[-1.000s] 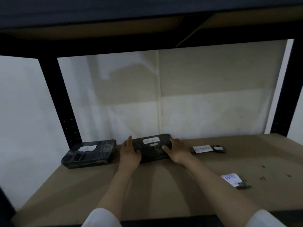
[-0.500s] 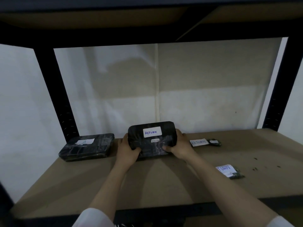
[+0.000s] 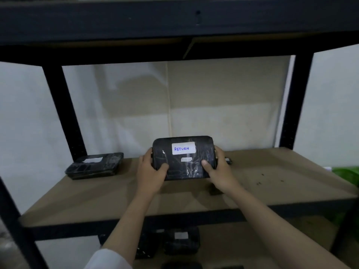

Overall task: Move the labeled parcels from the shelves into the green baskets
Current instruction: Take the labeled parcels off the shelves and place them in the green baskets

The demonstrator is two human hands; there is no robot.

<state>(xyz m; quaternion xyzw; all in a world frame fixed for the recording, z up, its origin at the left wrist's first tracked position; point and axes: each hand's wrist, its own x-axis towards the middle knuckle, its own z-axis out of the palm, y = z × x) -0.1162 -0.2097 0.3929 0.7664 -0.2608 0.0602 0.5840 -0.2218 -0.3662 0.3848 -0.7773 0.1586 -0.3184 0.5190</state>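
Observation:
A black wrapped parcel point(image 3: 184, 166) with a white label reading RETURN is lifted off the brown shelf board point(image 3: 97, 199) and tilted so its label faces me. My left hand point(image 3: 150, 172) grips its left end, thumb on the front face. My right hand point(image 3: 218, 171) grips its right end the same way. A second black parcel point(image 3: 95, 167) with a white label lies flat at the shelf's back left. A bit of a green basket point(image 3: 347, 174) shows at the right edge.
Black uprights point(image 3: 64, 113) and a black upper beam point(image 3: 174, 22) frame the shelf opening. On the lower shelf lie more black parcels point(image 3: 181, 241). A small dark item point(image 3: 228, 161) peeks out behind my right hand. Dark specks dot the board's right side.
Both hands have raised the RETURN parcel from the board and drawn it toward me, tilting its label up. The view has pulled back, showing the lower shelf and the green basket.

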